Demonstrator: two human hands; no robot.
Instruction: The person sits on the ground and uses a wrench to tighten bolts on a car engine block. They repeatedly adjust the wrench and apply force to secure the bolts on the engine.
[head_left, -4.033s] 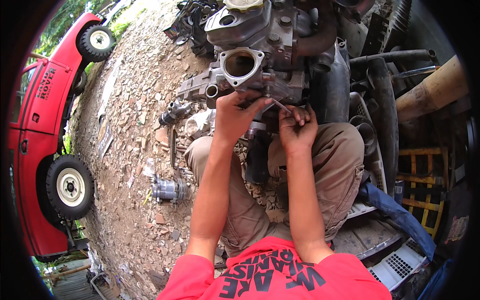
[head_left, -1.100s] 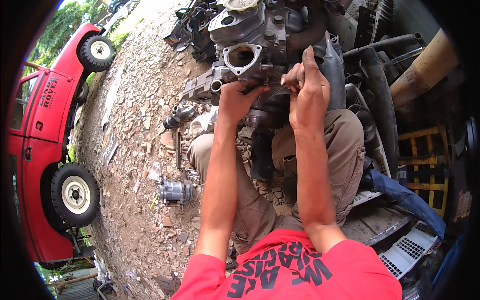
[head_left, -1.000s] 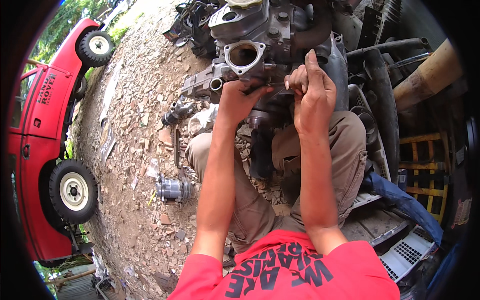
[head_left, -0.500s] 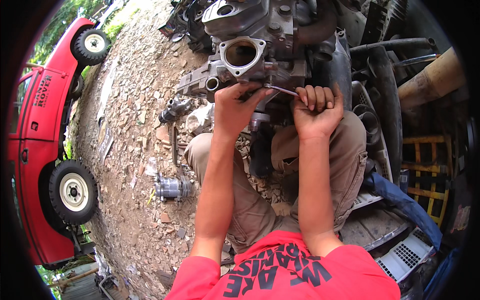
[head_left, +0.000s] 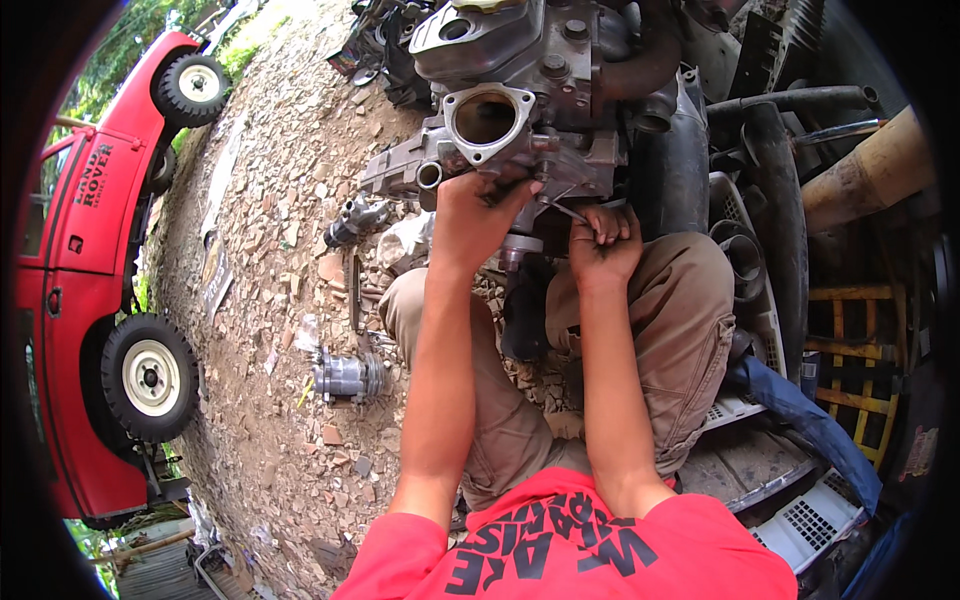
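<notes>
A grimy metal engine (head_left: 585, 145) stands in front of my knees, with a triangular flange around a round opening on its near side. My right hand (head_left: 605, 243) is closed around the end of a thin silver wrench (head_left: 566, 209). The wrench's far end meets the engine just below the flange, close to a bolt area that is smeared by motion. My left hand (head_left: 478, 215) rests against the engine under the flange, its thumb and fingers pressed together near the wrench's head. What they pinch is hidden.
Stony ground (head_left: 290, 250) lies to the left, with a silver cylindrical part (head_left: 348, 377) and a smaller metal fitting (head_left: 352, 222) on it. A red vehicle (head_left: 90, 280) stands at far left. Dark pipes (head_left: 775, 190), a white crate (head_left: 812, 515) and a bamboo pole (head_left: 870, 170) crowd the right.
My right hand has swung down and toward the left with the wrench, which now slants more steeply. My left hand stays at the engine, almost unmoved.
</notes>
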